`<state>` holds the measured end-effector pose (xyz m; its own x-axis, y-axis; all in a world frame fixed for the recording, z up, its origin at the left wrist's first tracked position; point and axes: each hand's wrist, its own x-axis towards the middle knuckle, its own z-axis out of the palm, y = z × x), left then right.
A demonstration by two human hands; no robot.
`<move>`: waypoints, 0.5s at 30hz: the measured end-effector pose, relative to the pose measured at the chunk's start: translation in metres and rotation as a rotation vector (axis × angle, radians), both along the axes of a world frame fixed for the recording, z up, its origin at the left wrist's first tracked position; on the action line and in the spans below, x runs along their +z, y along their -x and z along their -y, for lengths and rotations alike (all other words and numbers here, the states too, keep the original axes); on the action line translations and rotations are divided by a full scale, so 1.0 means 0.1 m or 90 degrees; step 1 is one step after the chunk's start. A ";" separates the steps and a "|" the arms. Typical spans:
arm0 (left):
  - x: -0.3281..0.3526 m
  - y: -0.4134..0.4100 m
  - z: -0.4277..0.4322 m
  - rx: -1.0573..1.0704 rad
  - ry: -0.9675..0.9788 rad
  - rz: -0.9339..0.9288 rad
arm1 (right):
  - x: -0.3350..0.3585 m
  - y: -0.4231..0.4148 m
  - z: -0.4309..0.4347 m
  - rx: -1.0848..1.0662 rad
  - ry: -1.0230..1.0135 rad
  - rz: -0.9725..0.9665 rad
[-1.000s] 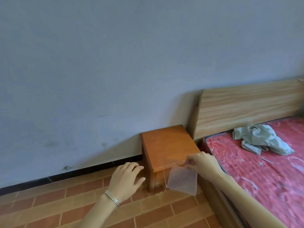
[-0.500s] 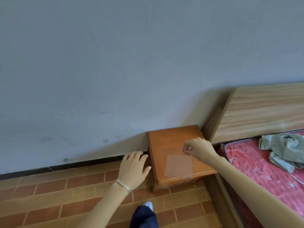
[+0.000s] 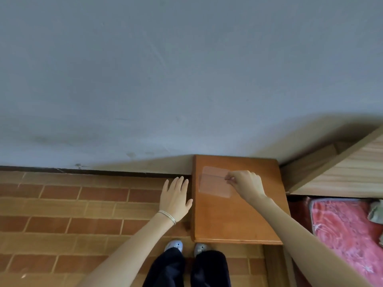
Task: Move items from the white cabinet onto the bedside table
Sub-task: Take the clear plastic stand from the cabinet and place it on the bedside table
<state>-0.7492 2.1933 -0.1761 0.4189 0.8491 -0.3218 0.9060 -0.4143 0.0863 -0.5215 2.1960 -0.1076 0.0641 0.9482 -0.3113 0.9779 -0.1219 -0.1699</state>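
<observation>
A small orange-brown wooden bedside table point(image 3: 236, 220) stands against the grey wall, right in front of me. A clear, bent plastic sheet point(image 3: 213, 182) is over the far left part of its top; whether it touches the wood I cannot tell. My right hand point(image 3: 245, 184) pinches the sheet's right edge between thumb and fingertips. My left hand point(image 3: 176, 198), with thin bangles on the wrist, hovers with straight fingers just left of the table's edge and holds nothing. The white cabinet is out of view.
A wooden headboard point(image 3: 339, 172) and a bed with a red patterned mattress point(image 3: 348, 235) lie right of the table. A brick-patterned floor point(image 3: 83, 214) spreads to the left. My shoes point(image 3: 186, 246) stand at the table's front edge.
I have stepped up to the table and now look straight down on it. My right hand has carried the clear sheet from the table's front to its far left part.
</observation>
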 end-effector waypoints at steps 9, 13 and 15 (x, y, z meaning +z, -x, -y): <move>-1.17 -0.30 -0.16 0.110 0.098 0.019 | -0.94 -0.28 -0.42 0.030 -0.049 -0.012; -1.47 -0.45 -0.19 0.134 0.123 0.062 | -1.18 -0.42 -0.52 0.028 -0.080 -0.050; -1.58 -0.54 -0.23 0.154 0.133 0.089 | -1.28 -0.50 -0.55 0.020 -0.112 -0.086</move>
